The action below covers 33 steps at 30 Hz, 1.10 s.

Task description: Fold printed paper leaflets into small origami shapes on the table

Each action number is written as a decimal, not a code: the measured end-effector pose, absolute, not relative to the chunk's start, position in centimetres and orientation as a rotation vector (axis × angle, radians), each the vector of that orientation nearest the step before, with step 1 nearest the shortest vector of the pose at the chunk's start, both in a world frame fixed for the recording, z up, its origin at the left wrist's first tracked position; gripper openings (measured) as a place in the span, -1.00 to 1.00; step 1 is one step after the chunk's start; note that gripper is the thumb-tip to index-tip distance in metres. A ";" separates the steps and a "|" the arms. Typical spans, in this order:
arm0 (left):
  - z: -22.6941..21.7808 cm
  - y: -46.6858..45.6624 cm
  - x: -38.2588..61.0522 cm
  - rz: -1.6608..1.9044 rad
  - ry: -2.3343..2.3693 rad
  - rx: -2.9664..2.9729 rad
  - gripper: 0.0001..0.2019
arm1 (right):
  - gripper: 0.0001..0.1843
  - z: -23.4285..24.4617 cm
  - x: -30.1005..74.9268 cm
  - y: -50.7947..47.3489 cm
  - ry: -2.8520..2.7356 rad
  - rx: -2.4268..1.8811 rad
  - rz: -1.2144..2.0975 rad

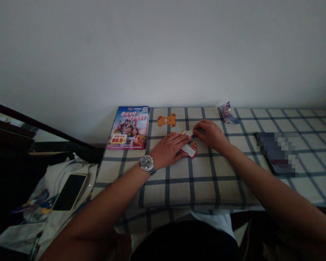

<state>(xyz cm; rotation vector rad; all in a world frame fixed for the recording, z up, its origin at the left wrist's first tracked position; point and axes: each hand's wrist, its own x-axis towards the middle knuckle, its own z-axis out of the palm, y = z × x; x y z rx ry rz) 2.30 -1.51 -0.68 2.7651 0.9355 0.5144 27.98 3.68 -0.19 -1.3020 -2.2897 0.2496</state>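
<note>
A partly folded, colourful flyer [191, 145] with white and red areas lies on the checked tablecloth [179, 181] in front of me. My left hand [170, 149], with a metal watch [147, 164] at the wrist, holds it from the left. The fingers lie across its top and the thumb is at its lower edge. At the flyer's upper right corner, the fingertips of my right hand [208, 132] are pinched together. Part of the flyer is covered by the left fingers.
A stack of printed flyers [130, 127] lies at the table's left end, beside a bear-shaped picture [167, 120]. Near the wall stands a small folded paper piece [228, 114]. A phone [278, 154] rests at right; another phone [70, 192] lies on fabric at lower left.
</note>
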 end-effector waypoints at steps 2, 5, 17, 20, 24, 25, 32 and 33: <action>-0.7 -1.5 2.3 0.515 0.930 2.755 -0.48 | -0.93 -0.2 27.8 4.0 -2.301 -1.314 0.240; -0.8 -1.5 2.3 0.529 0.925 2.747 -0.47 | -0.94 -0.3 27.6 4.3 -2.311 -1.332 0.217; -0.7 -1.6 2.6 0.531 0.942 2.758 -0.48 | -0.93 -0.2 28.0 5.1 -2.311 -1.324 0.265; -0.6 -1.6 2.7 0.516 0.961 2.763 -0.46 | -0.94 0.0 27.9 5.0 -2.326 -1.322 0.261; -0.7 -1.6 2.7 0.510 0.963 2.761 -0.46 | -0.93 0.0 27.8 5.0 -2.342 -1.308 0.229; -0.7 -1.6 2.7 0.512 0.962 2.759 -0.47 | -0.94 0.0 27.9 5.0 -2.350 -1.300 0.230; -0.7 -1.6 2.7 0.513 0.972 2.761 -0.47 | -0.97 0.1 28.5 4.8 -2.393 -1.234 0.289; -0.7 -1.6 2.7 0.516 0.969 2.763 -0.47 | -0.97 0.1 28.6 4.8 -2.398 -1.219 0.288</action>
